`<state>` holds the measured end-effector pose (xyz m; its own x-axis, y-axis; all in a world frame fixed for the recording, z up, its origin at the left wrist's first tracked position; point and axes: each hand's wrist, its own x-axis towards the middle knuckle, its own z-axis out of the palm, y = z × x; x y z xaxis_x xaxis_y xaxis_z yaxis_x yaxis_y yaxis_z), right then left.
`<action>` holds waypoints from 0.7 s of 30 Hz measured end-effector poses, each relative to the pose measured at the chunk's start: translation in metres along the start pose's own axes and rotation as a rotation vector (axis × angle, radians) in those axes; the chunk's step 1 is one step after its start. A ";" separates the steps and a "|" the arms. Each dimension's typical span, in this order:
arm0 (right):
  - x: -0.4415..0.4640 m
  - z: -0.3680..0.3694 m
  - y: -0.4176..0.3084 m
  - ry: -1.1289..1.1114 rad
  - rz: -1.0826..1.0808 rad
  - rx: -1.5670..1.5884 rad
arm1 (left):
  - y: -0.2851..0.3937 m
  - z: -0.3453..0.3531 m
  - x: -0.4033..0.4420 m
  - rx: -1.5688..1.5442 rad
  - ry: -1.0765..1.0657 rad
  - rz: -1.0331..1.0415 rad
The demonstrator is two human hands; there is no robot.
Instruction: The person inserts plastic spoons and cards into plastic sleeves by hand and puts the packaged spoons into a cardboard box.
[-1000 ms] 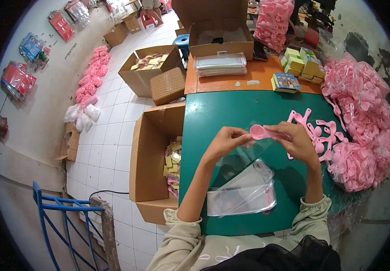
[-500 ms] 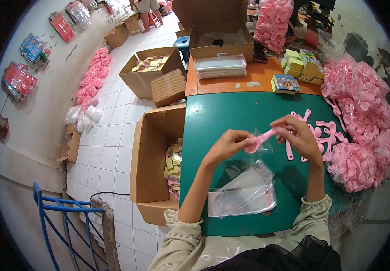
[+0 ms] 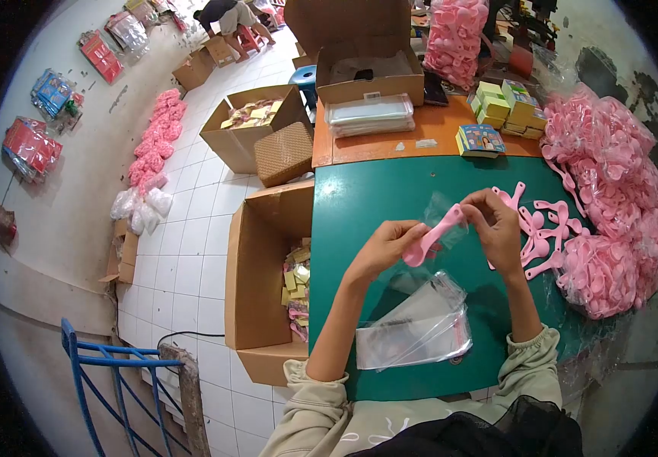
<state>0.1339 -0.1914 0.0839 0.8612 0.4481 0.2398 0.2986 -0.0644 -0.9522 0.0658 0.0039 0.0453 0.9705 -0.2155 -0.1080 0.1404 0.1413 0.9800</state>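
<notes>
A pink measuring spoon (image 3: 437, 234) with clear plastic film around it is held between my hands above the green table. My left hand (image 3: 391, 245) is closed on it near the bowl end, which points down towards me. At the handle end, my right hand (image 3: 494, 225) pinches the clear plastic bag (image 3: 437, 206); whether its fingers also grip the handle is hard to tell. Below lies a fanned stack of clear plastic bags (image 3: 412, 335). Right of my right hand, several loose pink spoons (image 3: 542, 247) lie in a pile.
Big bags of pink spoons (image 3: 603, 206) line the table's right edge. Small boxes (image 3: 481, 141) and stacked plastic packs (image 3: 369, 116) stand at the back. An open carton (image 3: 249, 305) adjoins the left edge. A blue metal rack (image 3: 112, 358) is at lower left. Another person (image 3: 226, 19) bends far off.
The spoon has turned more upright, with its bowl lower. My right hand has shifted slightly down and closer at the handle end. The far person has come further into view.
</notes>
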 end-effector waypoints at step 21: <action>0.174 -0.114 0.140 0.446 0.068 -1.088 | 0.005 -0.015 -0.005 -0.232 0.225 0.128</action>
<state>0.3725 -0.2246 0.0137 0.8920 0.0767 0.4456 0.2545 -0.8997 -0.3547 0.0643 0.0203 0.0483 0.9984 0.0334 -0.0459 0.0301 0.3749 0.9266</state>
